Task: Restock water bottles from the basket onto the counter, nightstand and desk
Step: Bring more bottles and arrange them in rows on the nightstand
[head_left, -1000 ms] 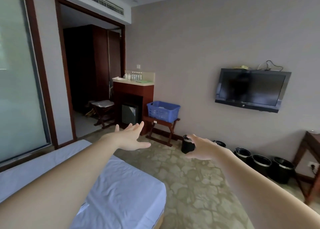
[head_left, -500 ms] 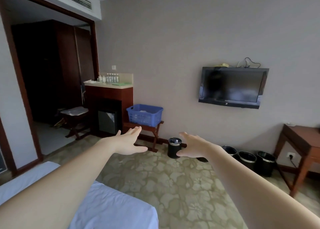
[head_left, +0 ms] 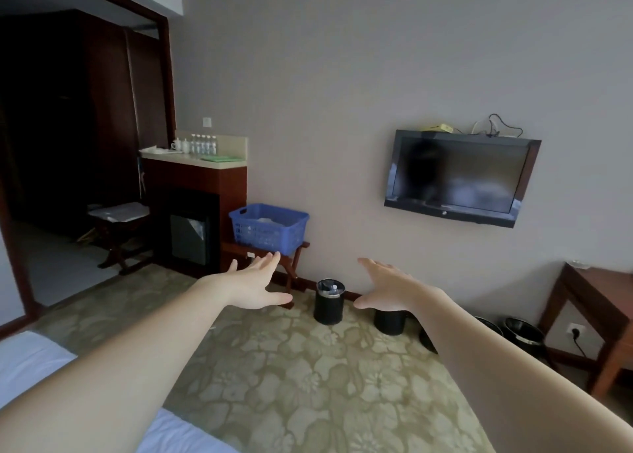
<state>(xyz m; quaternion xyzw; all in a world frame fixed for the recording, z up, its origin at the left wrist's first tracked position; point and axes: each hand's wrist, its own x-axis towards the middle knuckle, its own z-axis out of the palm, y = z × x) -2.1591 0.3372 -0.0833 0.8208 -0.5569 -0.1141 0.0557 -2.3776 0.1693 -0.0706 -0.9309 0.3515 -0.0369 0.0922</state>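
Note:
A blue plastic basket [head_left: 268, 228] sits on a low wooden rack [head_left: 294, 252] against the far wall, something pale showing inside it. To its left, the counter [head_left: 191, 160] carries several water bottles [head_left: 204, 144] in a row beside white cups. At the right edge stands a wooden desk [head_left: 597, 301]. Both my arms stretch forward across the room. My left hand [head_left: 255, 283] is open, palm inward, fingers straight, well short of the basket. My right hand [head_left: 387, 289] is open too and holds nothing.
Several black waste bins stand along the wall, one [head_left: 329, 301] between my hands and others [head_left: 524, 331] near the desk. A TV [head_left: 459, 176] hangs on the wall. The bed corner [head_left: 30, 360] lies at lower left. Patterned carpet [head_left: 308, 367] stretches ahead. A dark doorway [head_left: 68, 144] opens on the left.
The view has swung right and moved closer to the wall: basket, counter and TV look larger, and less bed shows. Both hands stay open and outstretched.

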